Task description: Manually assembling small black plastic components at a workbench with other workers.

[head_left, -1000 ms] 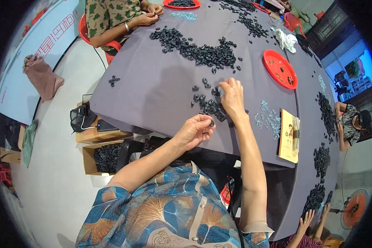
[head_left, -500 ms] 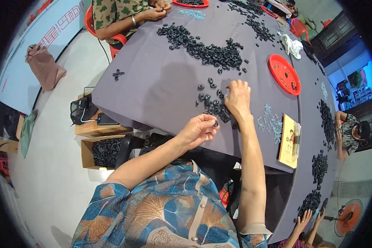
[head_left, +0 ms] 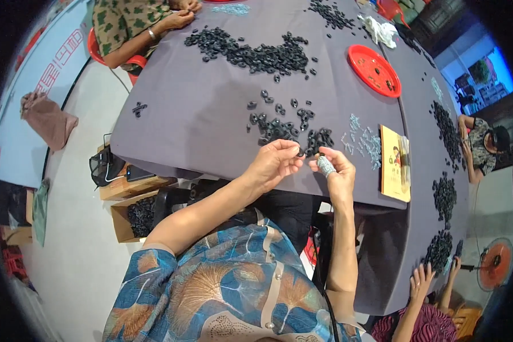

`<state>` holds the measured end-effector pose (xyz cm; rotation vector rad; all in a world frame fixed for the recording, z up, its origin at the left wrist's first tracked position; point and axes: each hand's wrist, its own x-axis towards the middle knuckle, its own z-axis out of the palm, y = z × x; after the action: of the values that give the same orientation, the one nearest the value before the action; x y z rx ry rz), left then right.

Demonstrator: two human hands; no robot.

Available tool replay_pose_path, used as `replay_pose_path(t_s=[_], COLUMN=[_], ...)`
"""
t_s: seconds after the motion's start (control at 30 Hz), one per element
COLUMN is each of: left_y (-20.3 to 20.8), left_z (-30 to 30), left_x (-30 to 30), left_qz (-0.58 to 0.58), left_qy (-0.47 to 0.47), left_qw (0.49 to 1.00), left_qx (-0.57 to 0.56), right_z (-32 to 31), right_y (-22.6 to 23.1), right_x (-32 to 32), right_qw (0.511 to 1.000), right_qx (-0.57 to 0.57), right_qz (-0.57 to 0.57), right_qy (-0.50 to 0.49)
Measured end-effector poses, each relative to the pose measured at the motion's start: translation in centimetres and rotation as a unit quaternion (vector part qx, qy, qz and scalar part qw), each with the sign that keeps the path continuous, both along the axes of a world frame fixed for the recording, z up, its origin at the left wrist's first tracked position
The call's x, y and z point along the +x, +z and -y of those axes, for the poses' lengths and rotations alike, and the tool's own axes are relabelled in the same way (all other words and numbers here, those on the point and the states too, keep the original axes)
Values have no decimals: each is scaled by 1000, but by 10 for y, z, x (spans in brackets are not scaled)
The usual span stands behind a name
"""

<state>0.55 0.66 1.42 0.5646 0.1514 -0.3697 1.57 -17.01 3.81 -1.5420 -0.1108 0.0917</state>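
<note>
My left hand (head_left: 275, 165) is above the table's near edge, thumb and forefinger pinched on a small black plastic part (head_left: 300, 153). Close beside it on the right, my right hand (head_left: 340, 174) is closed too, with a grey patterned wrap (head_left: 326, 165) round one finger. A small dark piece (head_left: 321, 151) shows at its fingertips, its shape too small to make out. Just beyond both hands lies a loose pile of black plastic parts (head_left: 273, 128), some scattered singly. Small silvery pieces (head_left: 370, 147), possibly screws, are spread to the right.
A yellow booklet (head_left: 391, 165) lies at the right, below a red plate (head_left: 365, 57) holding a few small parts. A larger black pile (head_left: 256, 57) spans the far side. Co-workers sit at the far left and right. A cardboard box (head_left: 121, 219) of black parts stands lower left.
My right hand has come back from the pile of black parts to beside my left hand, its fingers now pinched. The whole view has shifted slightly.
</note>
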Motion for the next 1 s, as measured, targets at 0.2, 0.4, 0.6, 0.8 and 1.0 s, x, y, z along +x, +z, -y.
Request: replay_pose_path(t_s=[0.2,0.4,0.6,0.8,1.0], left_y=[-12,-11,-17,-16,-18], left_z=[19,16,22,21,22], left_x=[-3,-4,-4,-4,-5], left_qz=[-4,10,31,51,44], left_qy=[7,10,33,42,53], left_qw=[998,999,998,996,997], left_qx=[58,45,41,53,43], right_z=[10,2,-8,-14,-16], right_y=[-20,-8,0,-6,-14], right_x=[-8,-18,-25,-22,-23], right_qw=[996,998,998,997,999], right_qx=[-35,-9,53,60,27], right_qz=[60,28,-34,-34,-31], right_qy=[-49,-59,-14,-23,-32])
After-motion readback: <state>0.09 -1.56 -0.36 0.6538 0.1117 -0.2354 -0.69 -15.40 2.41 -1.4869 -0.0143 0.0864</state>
